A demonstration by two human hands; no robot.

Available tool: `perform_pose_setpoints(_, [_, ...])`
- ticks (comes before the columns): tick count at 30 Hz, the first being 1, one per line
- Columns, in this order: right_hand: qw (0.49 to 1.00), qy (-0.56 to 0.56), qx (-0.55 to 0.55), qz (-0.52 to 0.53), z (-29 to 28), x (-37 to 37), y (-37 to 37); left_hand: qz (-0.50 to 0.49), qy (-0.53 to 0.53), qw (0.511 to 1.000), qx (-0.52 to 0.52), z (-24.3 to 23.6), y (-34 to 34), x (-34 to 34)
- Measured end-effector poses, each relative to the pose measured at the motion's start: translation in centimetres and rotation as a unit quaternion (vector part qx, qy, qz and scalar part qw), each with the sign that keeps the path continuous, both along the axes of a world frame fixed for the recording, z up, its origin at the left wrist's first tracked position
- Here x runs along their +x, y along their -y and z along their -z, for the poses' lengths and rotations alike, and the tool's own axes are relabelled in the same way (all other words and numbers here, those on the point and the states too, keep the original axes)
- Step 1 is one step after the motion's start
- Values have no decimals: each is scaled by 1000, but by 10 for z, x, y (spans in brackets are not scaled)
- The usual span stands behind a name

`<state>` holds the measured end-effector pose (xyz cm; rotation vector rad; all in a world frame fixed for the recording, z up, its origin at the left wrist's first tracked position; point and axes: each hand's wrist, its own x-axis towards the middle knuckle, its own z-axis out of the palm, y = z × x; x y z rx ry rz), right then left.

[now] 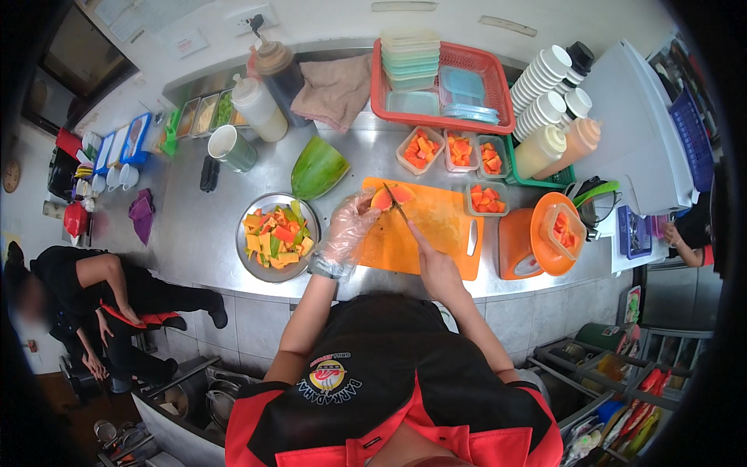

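My left hand (348, 227), in a clear plastic glove, grips a piece of orange-fleshed papaya (404, 191) over the top of the orange cutting board (440, 222). In my bare right hand (440, 274) is a knife (400, 210), its blade against the papaya piece. To the left of my left hand stands a round metal bowl (244, 256) filled with papaya peels and trimmings. A large green-skinned papaya piece (319, 169) lies behind the bowl, skin up. Plastic tubs (489, 212) of cut papaya cubes are beyond and beside the board's far right corner.
An orange scale (519, 249) holding another tub of cubes stands right of the board. Behind are a red basket (376, 89) with tubs and lids, stacked cups (538, 78) and sauce bottles (539, 152). A green mug (232, 148) stands back left. One person (101, 292) sits at left.
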<state>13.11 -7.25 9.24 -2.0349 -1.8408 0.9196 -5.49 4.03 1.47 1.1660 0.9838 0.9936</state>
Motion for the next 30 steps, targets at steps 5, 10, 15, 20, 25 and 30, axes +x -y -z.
perform_pose_setpoints(5, [1000, -1, -5, -8, 4, 0, -5, 10, 20, 1000, 0, 0, -2, 0])
perform_pose_setpoints(10, [1000, -18, -8, -18, 28, 3, -8, 39, -34, 998, 19, 1, -6, -1])
perform_pose_setpoints(15, [985, -134, 106, -32, 59, 13, -4, 49, -209, 941, 264, -4, -13, 10])
perform_pose_setpoints(20, [958, -241, -148, 38, 1, 14, -11, 81, -170, 964, 186, -9, -18, 5])
perform_pose_setpoints(25, [931, -303, -195, 54, -34, 12, -12, 86, -34, 996, 5, -40, -9, -13])
perform_pose_setpoints(30, [922, -347, -169, 20, -63, 7, -12, 8, 208, 965, -159, -45, 6, -50])
